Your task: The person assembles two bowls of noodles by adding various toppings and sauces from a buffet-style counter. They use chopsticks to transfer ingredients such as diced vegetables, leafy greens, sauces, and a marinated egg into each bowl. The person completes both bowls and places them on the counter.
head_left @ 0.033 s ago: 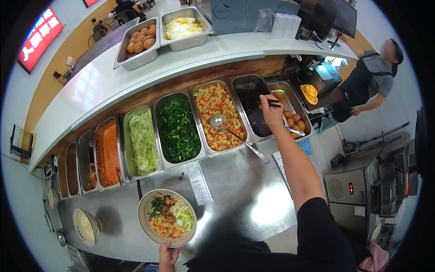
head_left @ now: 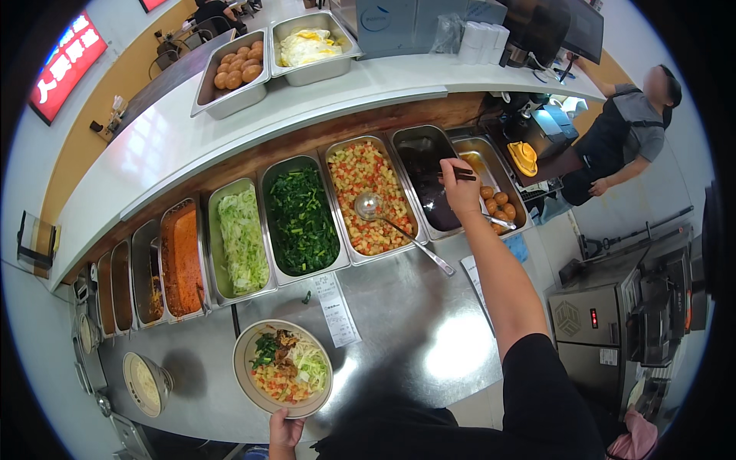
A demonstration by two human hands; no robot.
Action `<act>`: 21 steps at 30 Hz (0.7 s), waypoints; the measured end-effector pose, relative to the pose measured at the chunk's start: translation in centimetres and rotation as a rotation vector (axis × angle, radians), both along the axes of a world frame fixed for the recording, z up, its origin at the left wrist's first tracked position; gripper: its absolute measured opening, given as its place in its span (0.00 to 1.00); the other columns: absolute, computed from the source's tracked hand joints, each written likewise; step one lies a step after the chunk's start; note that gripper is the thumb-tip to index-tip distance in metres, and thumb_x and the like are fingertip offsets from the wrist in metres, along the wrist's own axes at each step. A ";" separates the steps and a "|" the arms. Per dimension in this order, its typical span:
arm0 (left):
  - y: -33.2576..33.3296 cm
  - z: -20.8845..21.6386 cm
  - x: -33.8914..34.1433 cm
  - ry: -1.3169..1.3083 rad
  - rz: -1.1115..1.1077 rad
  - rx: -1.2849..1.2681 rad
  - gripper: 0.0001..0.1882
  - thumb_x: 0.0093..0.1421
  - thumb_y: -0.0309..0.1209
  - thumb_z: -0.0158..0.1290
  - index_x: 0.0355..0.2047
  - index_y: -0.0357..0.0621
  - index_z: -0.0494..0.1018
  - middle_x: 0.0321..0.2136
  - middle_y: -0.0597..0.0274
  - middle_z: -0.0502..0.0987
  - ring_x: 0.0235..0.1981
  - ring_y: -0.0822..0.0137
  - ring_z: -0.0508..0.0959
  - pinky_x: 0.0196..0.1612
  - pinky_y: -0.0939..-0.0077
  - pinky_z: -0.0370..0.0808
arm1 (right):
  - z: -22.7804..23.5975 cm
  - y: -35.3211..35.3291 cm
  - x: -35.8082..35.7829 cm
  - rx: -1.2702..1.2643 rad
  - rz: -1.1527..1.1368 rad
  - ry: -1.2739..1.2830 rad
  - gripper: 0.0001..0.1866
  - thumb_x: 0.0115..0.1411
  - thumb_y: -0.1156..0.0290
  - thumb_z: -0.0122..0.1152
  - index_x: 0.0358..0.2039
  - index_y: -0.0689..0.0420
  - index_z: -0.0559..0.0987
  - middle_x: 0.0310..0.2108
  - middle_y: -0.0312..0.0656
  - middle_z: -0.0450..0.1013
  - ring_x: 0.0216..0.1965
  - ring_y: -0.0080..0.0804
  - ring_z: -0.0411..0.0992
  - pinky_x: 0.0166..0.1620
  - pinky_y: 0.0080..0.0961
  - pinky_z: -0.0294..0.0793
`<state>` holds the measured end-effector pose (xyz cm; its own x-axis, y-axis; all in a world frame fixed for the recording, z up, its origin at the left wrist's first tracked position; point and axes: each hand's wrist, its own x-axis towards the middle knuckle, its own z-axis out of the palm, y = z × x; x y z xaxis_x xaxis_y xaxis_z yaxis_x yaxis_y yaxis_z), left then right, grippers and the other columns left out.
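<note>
While I look down from the head camera, my left hand (head_left: 285, 431) holds the near rim of a bowl (head_left: 283, 369), my grip closed on its edge at the front of the steel desk (head_left: 414, 322). That bowl carries shredded cabbage, chopped greens, diced red and yellow vegetables and a bit of brown meat on top.

My right hand (head_left: 461, 189) reaches out over the row of sunken trays, its grip pinched on a pair of dark chopsticks (head_left: 460, 175). It hangs above the tray of dark sauce (head_left: 423, 172), just beside the tray of brown balls (head_left: 498, 201). A ladle (head_left: 369, 205) rests in the tray of diced vegetables (head_left: 371, 192), its long handle running out over the tray's edge onto the desk. Left of that sit the tray of greens (head_left: 301, 215), the tray of shredded cabbage (head_left: 242, 238) and the tray of red sauce (head_left: 182, 257).

A paper slip (head_left: 337, 308) lies on the desk between the bowl and the trays. A smaller bowl (head_left: 146, 382) stands well to the left. On the raised shelf behind, one pan of brown eggs (head_left: 238, 67) and one pan of fried eggs (head_left: 308, 46) sit side by side. Another person (head_left: 625, 142) stands at the far right.
</note>
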<state>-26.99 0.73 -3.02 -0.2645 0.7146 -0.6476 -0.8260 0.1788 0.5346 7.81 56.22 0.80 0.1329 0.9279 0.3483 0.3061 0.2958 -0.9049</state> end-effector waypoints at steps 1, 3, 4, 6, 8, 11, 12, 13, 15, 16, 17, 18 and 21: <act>0.1 -0.1 -0.1 -0.002 -0.008 0.004 0.34 0.56 0.32 0.53 0.61 0.35 0.57 0.57 0.49 0.69 0.54 0.51 0.74 0.53 0.56 0.76 | -0.2 0.3 0.5 0.108 -0.028 -0.046 0.11 0.62 0.65 0.59 0.33 0.62 0.81 0.30 0.46 0.76 0.29 0.37 0.76 0.34 0.28 0.74; 0.0 -0.1 -0.1 -0.002 -0.015 0.009 0.34 0.56 0.32 0.52 0.61 0.35 0.57 0.56 0.49 0.69 0.53 0.51 0.74 0.53 0.56 0.76 | -0.2 0.5 1.2 0.203 -0.043 -0.083 0.12 0.63 0.65 0.57 0.34 0.62 0.80 0.30 0.47 0.76 0.30 0.39 0.75 0.35 0.30 0.74; -0.2 0.0 0.0 -0.002 -0.002 0.003 0.33 0.55 0.32 0.52 0.61 0.35 0.57 0.56 0.49 0.69 0.53 0.51 0.74 0.53 0.56 0.76 | -0.1 0.3 1.1 0.128 -0.037 -0.035 0.12 0.63 0.65 0.57 0.34 0.62 0.80 0.30 0.47 0.76 0.30 0.41 0.75 0.36 0.31 0.74; -0.3 0.0 0.1 -0.002 0.022 -0.007 0.33 0.55 0.32 0.52 0.61 0.36 0.58 0.56 0.50 0.69 0.53 0.52 0.74 0.52 0.56 0.76 | 0.1 -0.3 1.1 -0.021 -0.027 0.057 0.12 0.63 0.66 0.57 0.35 0.62 0.80 0.30 0.48 0.76 0.31 0.44 0.75 0.38 0.33 0.74; 0.2 0.0 0.0 -0.003 -0.008 0.001 0.33 0.55 0.32 0.52 0.61 0.36 0.58 0.56 0.50 0.69 0.53 0.52 0.74 0.52 0.56 0.76 | -1.5 0.7 3.2 0.174 -0.088 -0.120 0.13 0.64 0.64 0.57 0.33 0.63 0.80 0.27 0.47 0.75 0.26 0.37 0.76 0.31 0.30 0.74; 0.2 0.2 0.2 0.000 -0.004 -0.003 0.33 0.55 0.32 0.52 0.61 0.36 0.58 0.56 0.50 0.70 0.53 0.52 0.74 0.52 0.56 0.76 | -1.8 0.4 3.1 0.128 -0.105 -0.076 0.15 0.65 0.63 0.56 0.32 0.64 0.79 0.25 0.46 0.75 0.23 0.33 0.76 0.26 0.27 0.74; 0.1 0.3 0.1 0.000 -0.001 -0.005 0.33 0.55 0.32 0.52 0.61 0.36 0.58 0.55 0.50 0.70 0.53 0.52 0.75 0.52 0.56 0.76 | -1.7 0.1 2.8 0.117 -0.120 -0.048 0.15 0.65 0.63 0.55 0.31 0.64 0.79 0.24 0.46 0.75 0.22 0.32 0.75 0.25 0.26 0.73; 0.1 0.3 0.1 0.003 0.000 -0.002 0.33 0.55 0.33 0.52 0.60 0.36 0.58 0.55 0.50 0.70 0.52 0.52 0.75 0.51 0.57 0.77 | -1.4 -0.2 2.5 0.107 -0.136 -0.020 0.16 0.65 0.62 0.55 0.31 0.64 0.79 0.23 0.45 0.75 0.21 0.31 0.75 0.24 0.26 0.73; 0.0 0.3 0.2 0.009 0.000 0.004 0.32 0.56 0.33 0.52 0.60 0.35 0.59 0.54 0.50 0.71 0.51 0.52 0.75 0.50 0.57 0.77 | -0.9 -0.6 2.9 0.038 -0.141 -0.033 0.17 0.66 0.62 0.54 0.34 0.66 0.78 0.24 0.42 0.75 0.21 0.27 0.75 0.25 0.22 0.75; 0.1 0.3 0.3 0.012 0.003 -0.007 0.32 0.56 0.33 0.52 0.60 0.35 0.59 0.54 0.50 0.71 0.51 0.53 0.76 0.49 0.58 0.77 | -0.6 -0.8 3.1 0.004 -0.143 -0.040 0.17 0.67 0.62 0.53 0.35 0.66 0.78 0.24 0.40 0.75 0.21 0.25 0.75 0.25 0.21 0.76; 0.2 0.4 0.3 0.015 0.008 -0.017 0.32 0.56 0.33 0.52 0.59 0.35 0.59 0.54 0.50 0.71 0.50 0.53 0.76 0.48 0.59 0.78 | -0.5 -0.9 3.0 -0.023 -0.163 -0.008 0.18 0.67 0.62 0.53 0.35 0.66 0.78 0.24 0.40 0.75 0.21 0.25 0.75 0.25 0.21 0.76; 0.2 0.5 0.3 0.019 0.013 -0.028 0.31 0.56 0.33 0.52 0.59 0.34 0.60 0.54 0.50 0.71 0.50 0.53 0.76 0.47 0.59 0.78 | 0.3 -1.3 2.6 -0.050 -0.183 0.026 0.18 0.67 0.62 0.53 0.35 0.67 0.78 0.24 0.41 0.75 0.21 0.26 0.75 0.25 0.21 0.77; -0.5 -0.1 -0.2 -0.002 0.006 -0.023 0.31 0.56 0.33 0.52 0.59 0.34 0.60 0.53 0.51 0.72 0.49 0.54 0.77 0.46 0.60 0.78 | 0.3 -0.8 2.4 -0.035 -0.232 0.067 0.18 0.67 0.61 0.52 0.33 0.66 0.78 0.22 0.43 0.75 0.20 0.29 0.76 0.25 0.23 0.76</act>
